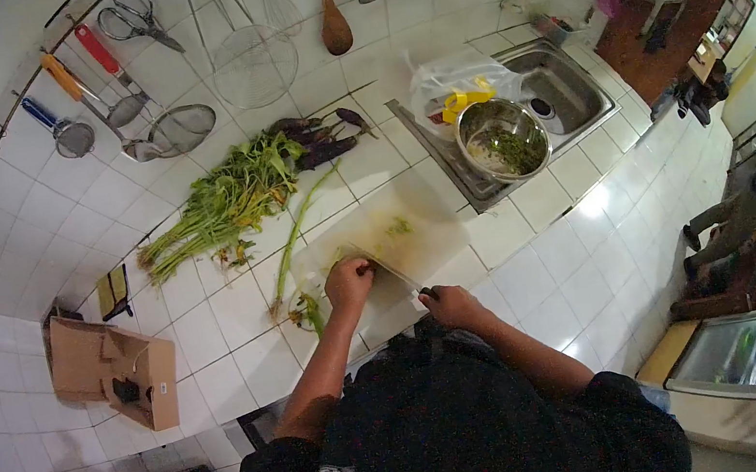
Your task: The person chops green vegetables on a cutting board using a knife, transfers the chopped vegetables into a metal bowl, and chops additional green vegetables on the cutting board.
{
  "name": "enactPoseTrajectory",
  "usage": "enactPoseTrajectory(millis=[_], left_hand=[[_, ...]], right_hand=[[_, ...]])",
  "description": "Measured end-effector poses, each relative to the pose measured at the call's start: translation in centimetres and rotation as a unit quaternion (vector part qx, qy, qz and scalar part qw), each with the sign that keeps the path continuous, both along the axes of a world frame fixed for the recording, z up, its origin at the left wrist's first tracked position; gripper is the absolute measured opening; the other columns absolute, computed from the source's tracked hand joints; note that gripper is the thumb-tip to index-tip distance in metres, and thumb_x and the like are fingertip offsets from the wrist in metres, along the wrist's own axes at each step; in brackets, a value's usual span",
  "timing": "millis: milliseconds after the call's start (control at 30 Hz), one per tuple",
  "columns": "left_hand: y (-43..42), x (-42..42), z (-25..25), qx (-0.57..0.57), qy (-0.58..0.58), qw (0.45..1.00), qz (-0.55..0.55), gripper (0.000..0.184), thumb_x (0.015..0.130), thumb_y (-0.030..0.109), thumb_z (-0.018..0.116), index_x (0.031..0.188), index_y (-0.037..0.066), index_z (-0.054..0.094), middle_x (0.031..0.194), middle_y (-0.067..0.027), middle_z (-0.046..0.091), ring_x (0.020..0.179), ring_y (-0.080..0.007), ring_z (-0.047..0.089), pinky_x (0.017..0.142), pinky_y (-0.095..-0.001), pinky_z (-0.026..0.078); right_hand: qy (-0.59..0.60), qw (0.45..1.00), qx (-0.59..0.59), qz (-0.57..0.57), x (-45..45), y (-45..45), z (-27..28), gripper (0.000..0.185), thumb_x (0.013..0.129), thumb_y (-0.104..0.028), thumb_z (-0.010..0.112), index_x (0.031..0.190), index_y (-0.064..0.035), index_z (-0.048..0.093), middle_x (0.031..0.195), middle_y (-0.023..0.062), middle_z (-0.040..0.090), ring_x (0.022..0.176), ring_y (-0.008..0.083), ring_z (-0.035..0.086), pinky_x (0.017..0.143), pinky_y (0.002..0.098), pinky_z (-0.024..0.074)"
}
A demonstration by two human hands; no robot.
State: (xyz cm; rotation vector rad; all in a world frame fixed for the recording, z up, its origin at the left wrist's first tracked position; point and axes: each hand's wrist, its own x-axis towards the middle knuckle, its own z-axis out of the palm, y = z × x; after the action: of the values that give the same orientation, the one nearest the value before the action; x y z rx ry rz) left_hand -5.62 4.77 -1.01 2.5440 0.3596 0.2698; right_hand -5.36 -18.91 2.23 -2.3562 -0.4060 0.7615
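slanting over the pale cutting board (435, 227), the knife (386, 266) ran from the right hand (455, 306) toward the left hand (346, 285). the right hand was wrapped round the dark handle, at the board's near edge. the left hand was curled beside the blade, toward its far end (something dark showed at its fingers, too small to name), and whether it gripped a piece of green could not be told. a small heap of chopped greens (398, 226) lay on the board beyond the blade.

for clean cutting, that stance seemed to call for left fingertips tucked back and knuckles facing the blade, since hand and edge were so near each other. short, level strokes with the tip low probably suited thin stems best, and a steady board mattered, as such pieces could roll or scatter.

just beside the board, a long green stalk (299, 230) lay on the tiled worktop (206, 330), with a leafy scrap (309, 313) near the left forearm. past the stalk was a bunch of leafy greens (239, 186), dark eggplants (326, 152) against its leafy end. to the right, a steel bowl (489, 112) with cut greens inside stood at the sink (594, 96), near a plastic bag (443, 80).
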Motion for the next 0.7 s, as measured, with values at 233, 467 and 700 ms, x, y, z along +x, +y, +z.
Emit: enactPoseTrajectory(millis=[233,467,700], left_hand=[[-0.3,-0.2,-0.2,0.007,-0.009,1.0,0.008,0.019,0.067,0.017,0.073,0.085,0.011,0.071,0.085,-0.0074,0.066,0.084,-0.0284,0.064,0.073,-0.0396,0.052],[-0.3,0.0,0.5,-0.002,-0.009,1.0,-0.006,0.017,0.066,0.017,0.071,0.082,0.011,0.07,0.083,-0.0075,0.065,0.079,-0.0292,0.064,0.07,-0.0403,0.052],[0.1,0.0,-0.3,-0.003,-0.013,1.0,-0.003,0.017,0.066,0.017,0.072,0.081,0.011,0.07,0.082,-0.0077,0.065,0.078,-0.0296,0.064,0.068,-0.0402,0.051]], right_hand=[[0.014,1.0,0.016,-0.019,-1.4,-0.6,2.2,0.045,0.094,-0.041,0.049,0.099,0.0008,0.066,0.093,0.028,0.065,0.091,0.0468,0.061,0.082,0.0526,0.0477],[-0.006,1.0,0.005,-0.021,-0.3,-0.1,1.5,0.046,0.095,-0.041,0.049,0.098,0.0016,0.065,0.091,0.0283,0.065,0.09,0.0467,0.061,0.081,0.0524,0.0477],[0.016,1.0,0.021,0.009,-0.3,-0.2,1.7,0.048,0.094,-0.043,0.049,0.101,0.002,0.065,0.093,0.0284,0.065,0.092,0.0453,0.062,0.083,0.0513,0.0477]])
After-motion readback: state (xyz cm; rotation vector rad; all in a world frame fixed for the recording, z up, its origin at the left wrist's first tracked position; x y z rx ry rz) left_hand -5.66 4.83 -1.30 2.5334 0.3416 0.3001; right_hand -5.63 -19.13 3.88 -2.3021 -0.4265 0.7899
